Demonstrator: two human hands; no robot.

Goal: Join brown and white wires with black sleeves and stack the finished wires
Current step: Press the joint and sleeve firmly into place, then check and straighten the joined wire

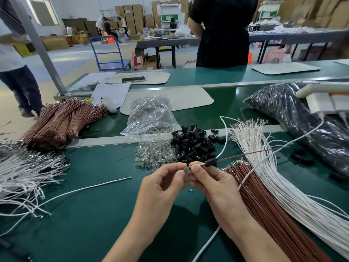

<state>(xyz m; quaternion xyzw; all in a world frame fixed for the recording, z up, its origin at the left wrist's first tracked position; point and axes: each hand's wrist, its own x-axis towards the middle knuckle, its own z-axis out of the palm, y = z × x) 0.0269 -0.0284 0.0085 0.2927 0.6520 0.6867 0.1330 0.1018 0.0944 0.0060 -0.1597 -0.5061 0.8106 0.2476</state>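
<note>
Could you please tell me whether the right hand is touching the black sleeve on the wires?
Apart. The head view shows a stretch of wire between the black sleeve and the right hand.

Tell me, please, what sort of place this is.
Most likely a factory assembly hall: a green workbench piled with bundled brown wires, loose white wires and black sleeves, with stacked cardboard boxes behind.

Nothing can be read here. The paper sheet (111, 92) just left of the clear bag (151, 116) carries faint print, too blurred to make out. Far behind the clear bag, the cardboard boxes (137, 19) bear small blue labels (129, 11) whose writing is too small to tell.
</note>
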